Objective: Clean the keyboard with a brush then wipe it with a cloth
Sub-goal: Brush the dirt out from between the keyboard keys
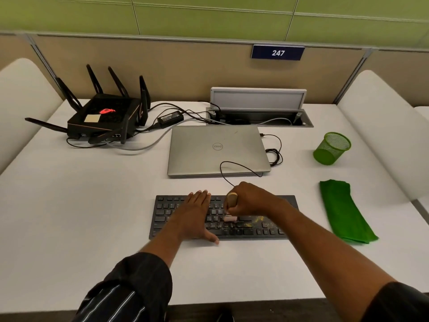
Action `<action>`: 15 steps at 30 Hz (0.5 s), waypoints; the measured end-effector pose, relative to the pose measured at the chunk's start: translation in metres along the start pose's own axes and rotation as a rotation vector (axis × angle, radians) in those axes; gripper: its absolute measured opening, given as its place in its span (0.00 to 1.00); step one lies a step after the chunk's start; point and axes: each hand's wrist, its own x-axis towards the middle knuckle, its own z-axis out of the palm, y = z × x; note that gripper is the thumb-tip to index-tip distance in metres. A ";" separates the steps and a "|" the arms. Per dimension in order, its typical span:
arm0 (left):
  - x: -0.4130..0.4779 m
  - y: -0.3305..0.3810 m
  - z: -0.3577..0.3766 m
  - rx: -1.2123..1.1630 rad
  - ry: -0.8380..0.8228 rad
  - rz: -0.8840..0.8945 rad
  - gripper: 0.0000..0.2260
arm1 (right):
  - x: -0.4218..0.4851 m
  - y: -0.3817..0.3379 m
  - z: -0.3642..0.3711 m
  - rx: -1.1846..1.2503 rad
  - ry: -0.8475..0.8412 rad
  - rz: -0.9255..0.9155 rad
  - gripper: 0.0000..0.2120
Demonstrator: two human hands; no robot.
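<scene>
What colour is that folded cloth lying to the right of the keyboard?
The cloth is bright green, plain to see in the head view.

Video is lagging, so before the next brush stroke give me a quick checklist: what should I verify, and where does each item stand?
1. Grip: right hand wrapped round the brush: ok.
2. Steadying: left hand flat on the keyboard: ok.
3. Bristles down on the middle key rows: ok.
4. Keys free of yellow crumbs: not ok, they lie right of the brush.
5. The green cloth ready, folded on the desk right of the keyboard: ok.
6. Keys under both hands clean: cannot tell.
</scene>
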 end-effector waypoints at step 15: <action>0.010 0.021 -0.001 0.029 -0.001 0.040 0.64 | -0.010 0.019 -0.004 -0.021 -0.003 0.041 0.01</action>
